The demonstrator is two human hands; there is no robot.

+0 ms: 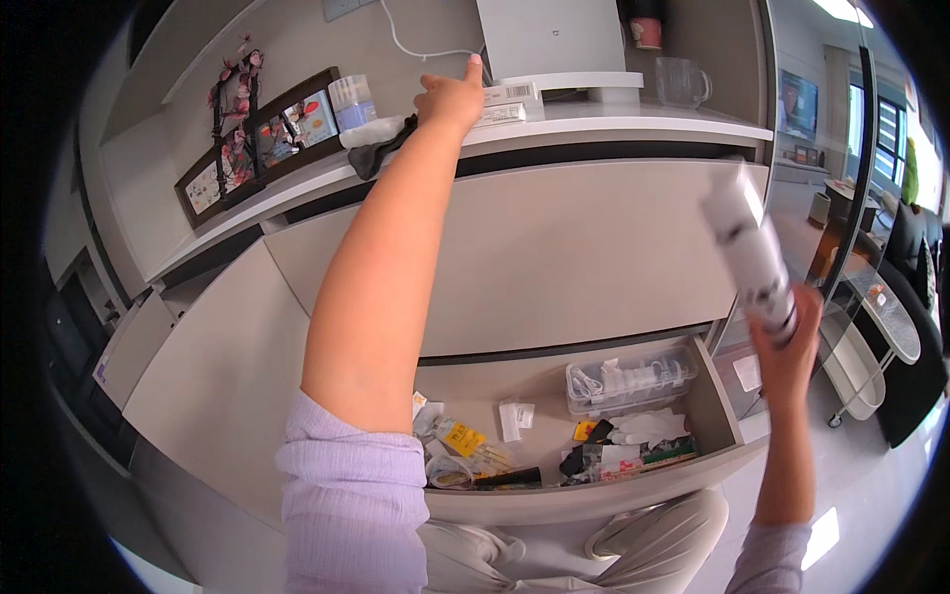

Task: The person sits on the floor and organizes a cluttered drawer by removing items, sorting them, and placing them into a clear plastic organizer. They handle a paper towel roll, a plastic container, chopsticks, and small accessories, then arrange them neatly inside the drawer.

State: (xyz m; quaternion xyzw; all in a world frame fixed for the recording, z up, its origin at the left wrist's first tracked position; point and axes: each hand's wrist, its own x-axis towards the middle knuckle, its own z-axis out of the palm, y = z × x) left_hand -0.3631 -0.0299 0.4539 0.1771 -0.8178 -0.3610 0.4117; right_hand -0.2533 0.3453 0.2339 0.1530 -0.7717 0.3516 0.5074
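My left hand (454, 102) reaches over the white countertop (608, 122), beside two stacked white boxes (509, 104) that bear print. Its thumb sticks out from the other fingers; nothing shows in it, though the palm side is hidden. Off to the right, my right hand (790, 349) grips the lower end of a white cylindrical bottle (753, 245), blurred and tilted, in front of the cabinet's right side. Below and between my arms a drawer (616, 496) is pulled out. Inside lie a clear plastic box (631, 380) with white cables, white gloves (649, 427) and several small packets (464, 439).
A glass mug (681, 83) stands at the counter's right. Left of my hand are a dark cloth (377, 154), a plastic container (352, 102) and framed pictures (300, 126). A white cable (427, 56) hangs by the wall. A wheeled cart (853, 364) stands at right.
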